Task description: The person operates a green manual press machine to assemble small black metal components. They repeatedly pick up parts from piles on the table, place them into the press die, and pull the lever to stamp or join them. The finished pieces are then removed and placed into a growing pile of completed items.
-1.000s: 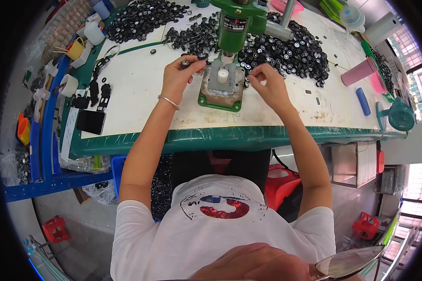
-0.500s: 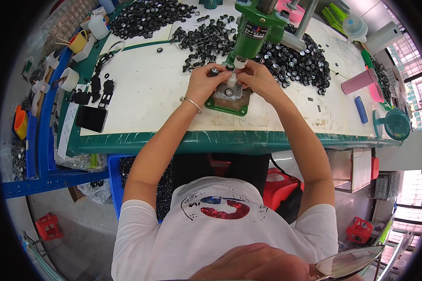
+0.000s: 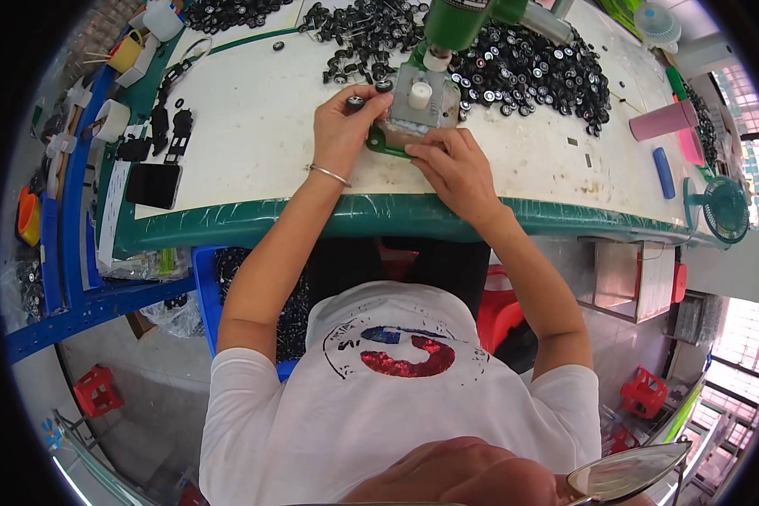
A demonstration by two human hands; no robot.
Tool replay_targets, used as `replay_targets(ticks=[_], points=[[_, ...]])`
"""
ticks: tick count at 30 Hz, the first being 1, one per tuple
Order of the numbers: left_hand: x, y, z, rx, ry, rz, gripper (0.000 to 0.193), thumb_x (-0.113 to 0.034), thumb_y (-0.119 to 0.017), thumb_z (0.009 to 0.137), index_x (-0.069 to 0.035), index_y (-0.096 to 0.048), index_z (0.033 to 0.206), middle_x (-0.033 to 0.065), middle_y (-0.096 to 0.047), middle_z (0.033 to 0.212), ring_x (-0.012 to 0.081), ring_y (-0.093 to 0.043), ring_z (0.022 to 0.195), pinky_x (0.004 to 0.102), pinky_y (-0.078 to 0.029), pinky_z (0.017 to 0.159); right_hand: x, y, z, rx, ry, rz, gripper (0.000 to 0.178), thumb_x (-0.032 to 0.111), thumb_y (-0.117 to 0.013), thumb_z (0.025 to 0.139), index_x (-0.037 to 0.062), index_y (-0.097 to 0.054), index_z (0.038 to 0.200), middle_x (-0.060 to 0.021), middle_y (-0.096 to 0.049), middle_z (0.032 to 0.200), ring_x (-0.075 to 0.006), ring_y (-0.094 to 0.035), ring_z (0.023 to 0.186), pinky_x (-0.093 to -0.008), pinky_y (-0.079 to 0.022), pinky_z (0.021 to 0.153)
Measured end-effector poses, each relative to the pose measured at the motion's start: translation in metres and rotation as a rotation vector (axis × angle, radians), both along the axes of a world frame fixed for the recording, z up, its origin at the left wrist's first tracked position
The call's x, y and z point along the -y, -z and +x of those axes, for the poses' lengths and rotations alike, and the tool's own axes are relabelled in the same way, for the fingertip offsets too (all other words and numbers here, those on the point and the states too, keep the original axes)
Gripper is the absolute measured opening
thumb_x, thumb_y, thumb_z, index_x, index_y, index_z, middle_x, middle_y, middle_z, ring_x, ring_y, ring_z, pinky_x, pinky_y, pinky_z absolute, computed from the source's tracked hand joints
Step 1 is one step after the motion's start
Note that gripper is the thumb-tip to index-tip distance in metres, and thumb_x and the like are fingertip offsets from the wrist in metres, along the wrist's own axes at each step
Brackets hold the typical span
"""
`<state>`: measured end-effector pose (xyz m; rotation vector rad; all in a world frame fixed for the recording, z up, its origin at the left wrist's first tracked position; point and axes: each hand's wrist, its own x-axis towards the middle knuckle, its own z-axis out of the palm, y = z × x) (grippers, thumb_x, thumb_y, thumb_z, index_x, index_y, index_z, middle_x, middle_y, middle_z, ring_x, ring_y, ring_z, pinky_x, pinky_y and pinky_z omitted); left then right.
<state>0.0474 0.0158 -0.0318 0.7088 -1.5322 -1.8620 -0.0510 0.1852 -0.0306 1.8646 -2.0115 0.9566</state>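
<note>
A green bench press (image 3: 457, 24) stands at the far side of the table, its lower end above a metal plate with a white cylindrical holder (image 3: 420, 94). At the left edge of that plate, my left hand (image 3: 339, 126) is closed on a small black toy wheel pair (image 3: 384, 87); one wheel shows at the fingertips, the other by the knuckles. My right hand (image 3: 457, 164) lies at the front of the press base, thumb and fingers pinched together. Whatever is between those fingers, if anything, is hidden.
Heaps of black wheels (image 3: 535, 72) lie behind and right of the press, with more wheel pairs (image 3: 363, 42) left of it. A black phone (image 3: 153, 185) and black plastic parts (image 3: 180, 135) lie at the left. A pink cylinder (image 3: 662, 121) and green fan (image 3: 725, 209) stand right.
My right hand has come down from the white holder to the front of the press base. My left hand has drawn left, away from the holder, with the wheel pair. The view has shifted.
</note>
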Motion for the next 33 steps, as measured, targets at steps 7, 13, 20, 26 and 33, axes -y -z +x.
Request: replay_targets(ticks=[7,13,20,26,33], points=[[0.005,0.002,0.018,0.02,-0.042,-0.057,0.016,-0.014,-0.074,0.078,-0.004,-0.069,0.09,0.0023,-0.066,0.075,0.0042,-0.058,0.064,0.0174,-0.034,0.048,-0.04,-0.003,-0.012,0.371,0.173,0.046,0.025,0.013,-0.074,0.075,0.0078,-0.063,0.096,-0.0069,-0.058,0.095,-0.0263,-0.056,0.086,-0.0367,-0.047,0.071],[0.001,-0.002,0.009,-0.016,0.007,-0.101,0.015,-0.012,-0.075,0.078,-0.003,-0.069,0.089,0.0031,-0.066,0.075,0.0041,-0.057,0.062,0.0168,-0.034,0.047,-0.046,0.003,-0.013,0.245,0.252,0.111,0.017,0.014,-0.07,0.078,0.0078,-0.063,0.092,-0.0071,-0.059,0.089,-0.0257,-0.058,0.082,-0.0364,-0.047,0.072],[0.003,-0.007,0.008,-0.015,0.017,-0.113,0.013,-0.01,-0.073,0.079,-0.003,-0.069,0.089,0.0034,-0.066,0.074,0.0039,-0.056,0.061,0.0164,-0.034,0.046,-0.037,-0.011,-0.022,0.429,0.229,0.194,0.015,0.008,-0.066,0.081,0.0053,-0.064,0.095,-0.0077,-0.06,0.086,-0.0211,-0.059,0.073,-0.0326,-0.048,0.067],[0.007,-0.008,0.006,-0.006,0.018,-0.112,0.013,-0.008,-0.073,0.079,-0.003,-0.068,0.09,0.0027,-0.066,0.076,0.0043,-0.058,0.063,0.0168,-0.035,0.047,0.005,-0.039,-0.031,0.729,0.145,-0.039,0.016,0.01,-0.06,0.088,0.0019,-0.065,0.101,-0.0072,-0.066,0.087,-0.0131,-0.059,0.075,-0.0269,-0.048,0.07],[0.01,-0.015,0.003,-0.062,0.036,-0.118,0.016,-0.009,-0.074,0.078,-0.003,-0.068,0.091,0.0025,-0.066,0.078,0.0045,-0.059,0.065,0.0165,-0.035,0.047,0.057,-0.039,-0.049,0.771,0.161,0.089,0.029,0.023,-0.065,0.086,-0.0031,-0.064,0.1,-0.0103,-0.066,0.09,-0.0159,-0.062,0.08,-0.029,-0.049,0.072]])
